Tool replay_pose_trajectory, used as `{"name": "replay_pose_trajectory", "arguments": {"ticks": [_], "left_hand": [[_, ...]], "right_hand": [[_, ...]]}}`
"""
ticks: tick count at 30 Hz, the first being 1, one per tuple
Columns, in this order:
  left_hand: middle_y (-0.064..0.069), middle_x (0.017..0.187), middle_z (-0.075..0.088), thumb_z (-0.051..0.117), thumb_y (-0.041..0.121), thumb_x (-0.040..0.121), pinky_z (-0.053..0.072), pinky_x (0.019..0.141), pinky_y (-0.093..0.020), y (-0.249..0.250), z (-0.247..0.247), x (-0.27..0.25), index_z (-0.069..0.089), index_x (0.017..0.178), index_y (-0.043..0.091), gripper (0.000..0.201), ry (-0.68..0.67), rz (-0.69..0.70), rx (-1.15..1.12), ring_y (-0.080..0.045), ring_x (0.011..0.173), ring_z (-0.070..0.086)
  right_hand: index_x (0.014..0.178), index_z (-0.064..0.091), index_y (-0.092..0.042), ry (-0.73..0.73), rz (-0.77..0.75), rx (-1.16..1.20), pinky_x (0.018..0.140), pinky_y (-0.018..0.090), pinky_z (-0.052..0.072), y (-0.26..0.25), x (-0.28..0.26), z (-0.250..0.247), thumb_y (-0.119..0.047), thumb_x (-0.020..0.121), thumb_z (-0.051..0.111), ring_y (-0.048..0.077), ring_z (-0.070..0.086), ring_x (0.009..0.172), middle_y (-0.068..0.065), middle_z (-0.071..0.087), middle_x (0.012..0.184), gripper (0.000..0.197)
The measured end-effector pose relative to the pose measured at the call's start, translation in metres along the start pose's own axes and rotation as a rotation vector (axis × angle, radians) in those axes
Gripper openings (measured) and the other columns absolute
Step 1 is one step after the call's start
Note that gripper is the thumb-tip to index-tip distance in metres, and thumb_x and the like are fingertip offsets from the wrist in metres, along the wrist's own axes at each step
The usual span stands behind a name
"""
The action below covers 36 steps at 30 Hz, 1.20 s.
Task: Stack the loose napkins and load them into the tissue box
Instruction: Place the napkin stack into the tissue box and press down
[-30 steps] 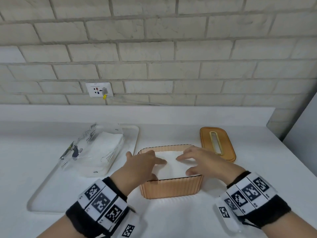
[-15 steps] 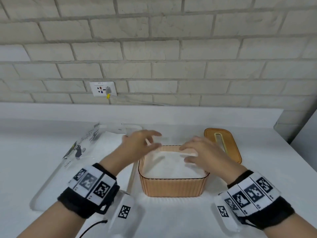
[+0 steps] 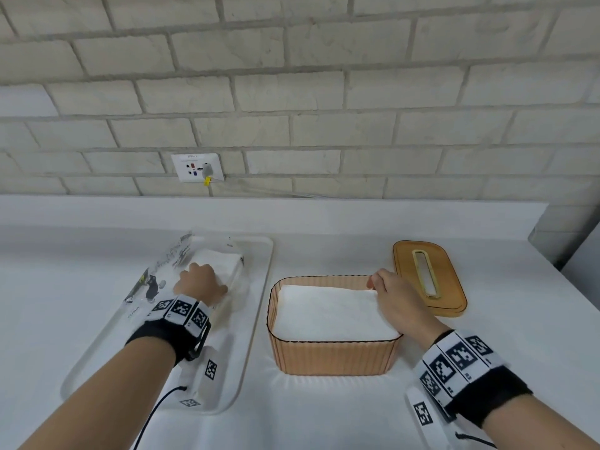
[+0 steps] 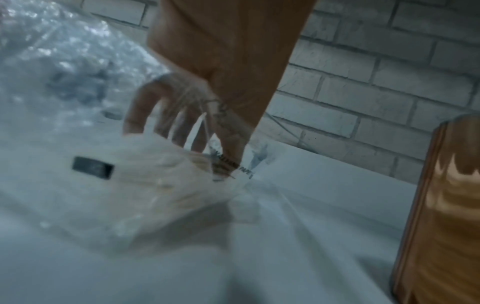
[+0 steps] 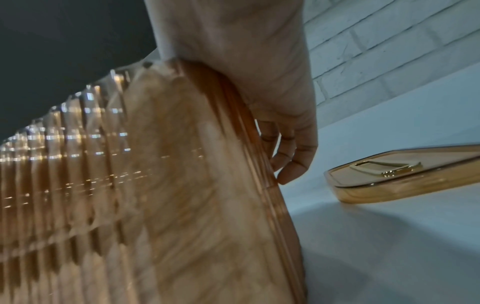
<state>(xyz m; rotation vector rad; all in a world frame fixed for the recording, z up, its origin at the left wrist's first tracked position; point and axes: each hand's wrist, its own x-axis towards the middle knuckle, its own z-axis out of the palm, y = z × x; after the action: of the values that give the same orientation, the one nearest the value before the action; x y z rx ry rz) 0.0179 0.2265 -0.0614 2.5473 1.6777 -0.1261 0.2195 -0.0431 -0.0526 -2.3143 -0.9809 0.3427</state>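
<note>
An amber ribbed tissue box (image 3: 331, 358) stands mid-counter with a flat stack of white napkins (image 3: 324, 313) inside. My right hand (image 3: 386, 293) lies along its far right rim; in the right wrist view the palm rests on the rim and the curled fingers (image 5: 285, 162) hang down the outer wall (image 5: 182, 185). More white napkins (image 3: 220, 259) sit in a clear printed wrapper (image 3: 156, 277) on the tray. My left hand (image 3: 201, 280) reaches into that wrapper, and the fingers (image 4: 140, 115) and thumb span the napkin stack (image 4: 130, 174).
The wrapper lies on a white tray (image 3: 253, 319) left of the box. The amber lid (image 3: 451, 287) with its gold-edged slot lies flat to the right. A brick wall with a socket (image 3: 198, 167) backs the white counter.
My left hand left the box, swung left over the tray and reached into the wrapper. My right hand slid from the napkins' top to the box's right rim.
</note>
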Motion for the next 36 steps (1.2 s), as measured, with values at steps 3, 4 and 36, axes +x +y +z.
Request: {"name": "replay_pose_trajectory", "arguments": {"ticks": [3,4,36], "left_hand": [[-0.015,0.113,0.057,0.052,0.018,0.088,0.049,0.071,-0.032,-0.001,-0.002,0.003,0.052,0.086,0.006,0.012,0.000,0.031,-0.025,-0.029,0.096,0.060],[-0.015,0.111,0.058,0.052,0.016,0.088,0.048,0.069,-0.031,0.000,-0.002,0.002,0.052,0.084,0.006,0.011,-0.004,0.035,-0.023,-0.028,0.093,0.061],[-0.009,0.129,0.047,0.041,0.007,0.096,0.044,0.093,-0.026,0.019,0.000,-0.019,0.044,0.127,0.004,0.031,0.060,0.058,0.258,-0.021,0.118,0.052]], "right_hand": [[0.092,0.049,-0.018,0.021,-0.009,-0.018,0.070,0.026,0.033,0.001,0.000,0.001,-0.024,0.103,0.024,0.017,0.049,0.086,0.002,0.054,0.094,0.028],[0.091,0.048,-0.018,0.022,-0.010,-0.027,0.067,0.026,0.032,0.001,0.000,0.001,-0.024,0.103,0.024,0.016,0.048,0.085,0.002,0.054,0.093,0.028],[0.091,0.050,-0.018,0.036,-0.026,-0.033,0.071,0.026,0.036,0.000,-0.002,0.000,-0.024,0.103,0.024,0.017,0.051,0.086,0.002,0.056,0.093,0.029]]}}
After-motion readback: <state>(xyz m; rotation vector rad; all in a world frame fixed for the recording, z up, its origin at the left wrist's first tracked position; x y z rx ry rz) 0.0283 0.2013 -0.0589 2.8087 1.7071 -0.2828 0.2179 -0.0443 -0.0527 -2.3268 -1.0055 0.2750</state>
